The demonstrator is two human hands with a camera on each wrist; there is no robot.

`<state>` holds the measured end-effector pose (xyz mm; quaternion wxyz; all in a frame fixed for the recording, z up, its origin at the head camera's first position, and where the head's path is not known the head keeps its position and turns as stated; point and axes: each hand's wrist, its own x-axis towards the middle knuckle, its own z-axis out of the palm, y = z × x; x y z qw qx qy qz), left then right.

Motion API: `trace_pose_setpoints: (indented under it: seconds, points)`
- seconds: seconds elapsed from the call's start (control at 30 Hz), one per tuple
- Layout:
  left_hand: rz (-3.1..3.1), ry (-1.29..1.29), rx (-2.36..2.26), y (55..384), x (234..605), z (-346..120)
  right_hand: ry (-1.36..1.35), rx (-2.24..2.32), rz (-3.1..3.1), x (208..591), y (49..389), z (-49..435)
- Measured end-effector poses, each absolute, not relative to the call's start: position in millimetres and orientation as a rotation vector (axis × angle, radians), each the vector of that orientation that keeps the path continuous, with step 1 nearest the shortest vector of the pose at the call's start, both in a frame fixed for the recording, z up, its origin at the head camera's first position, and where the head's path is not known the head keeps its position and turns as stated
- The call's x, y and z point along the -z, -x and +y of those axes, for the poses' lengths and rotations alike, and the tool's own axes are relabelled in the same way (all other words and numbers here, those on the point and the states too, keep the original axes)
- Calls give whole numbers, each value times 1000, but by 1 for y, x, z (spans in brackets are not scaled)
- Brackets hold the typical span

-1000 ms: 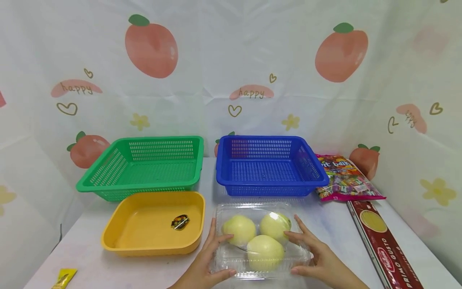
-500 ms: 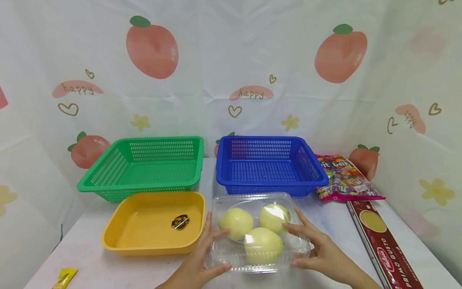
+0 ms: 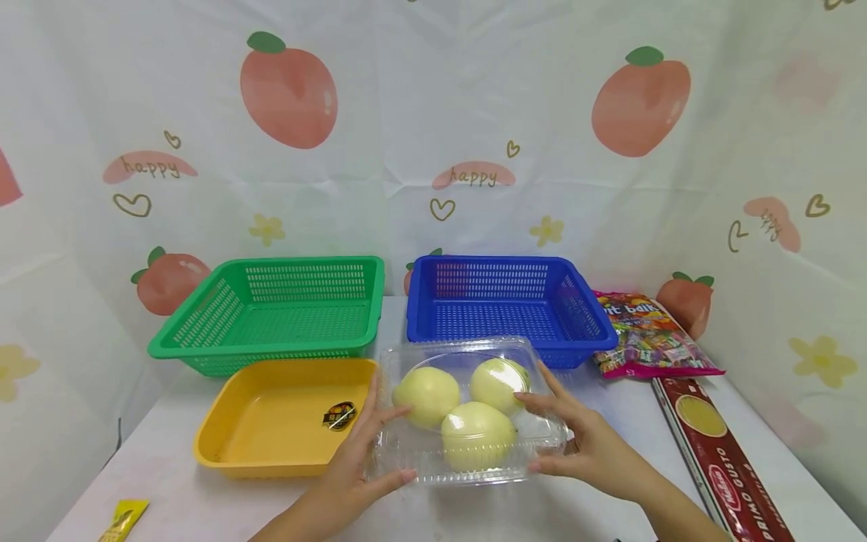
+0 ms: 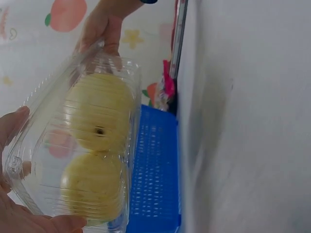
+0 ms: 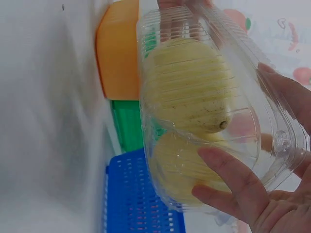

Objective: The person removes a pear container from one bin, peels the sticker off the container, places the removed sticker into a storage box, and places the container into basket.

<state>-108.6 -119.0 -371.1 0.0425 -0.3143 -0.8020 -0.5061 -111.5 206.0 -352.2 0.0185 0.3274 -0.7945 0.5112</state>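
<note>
Between my two hands is a clear plastic clamshell box [image 3: 416, 452], held up off the table and tilted. Inside it sit three pale yellow pears [image 3: 477, 436], two behind and one in front. My left hand [image 3: 348, 467] grips the box's left side, thumb at the front edge and fingers spread along the wall. My right hand [image 3: 585, 444] grips the opposite side in the same way. In the right wrist view, two fingertips [image 5: 214, 158] lie against the box wall beside a pear [image 5: 189, 87]. Open space shows under the box in both wrist views.
Behind the box stands a blue basket [image 3: 423, 331], with a green basket [image 3: 369, 324] to its left. A yellow tray [image 3: 271, 470] is close by my left hand. At right lie a candy bag [image 3: 650, 339] and a long red box [image 3: 721, 459]; a small yellow packet [image 3: 125, 519] lies front left.
Both hands have lifted the clamshell box from the table and carried it up and slightly left. It now overlaps the front of the blue basket and the tray's right edge.
</note>
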Motion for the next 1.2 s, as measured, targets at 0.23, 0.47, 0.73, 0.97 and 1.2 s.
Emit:
trace_pose_setpoints:
  seconds: [0.23,0.47,0.73,0.97,1.2]
  points:
    - [-2448,939,1468,117,362,-130,-945,-1612,-2513,343,123,196]
    - [-2485,905,1433,128,348,-147,-902,-1599,-2558,334,140,179]
    - [-2527,849,1443,147,322,-167,-910,-1494,-2591,313,166,158]
    - [-2486,862,1391,167,305,-186,-935,-1493,-2580,299,193,137]
    - [-2503,840,1388,187,295,-206,-931,-1614,-2541,298,223,115]
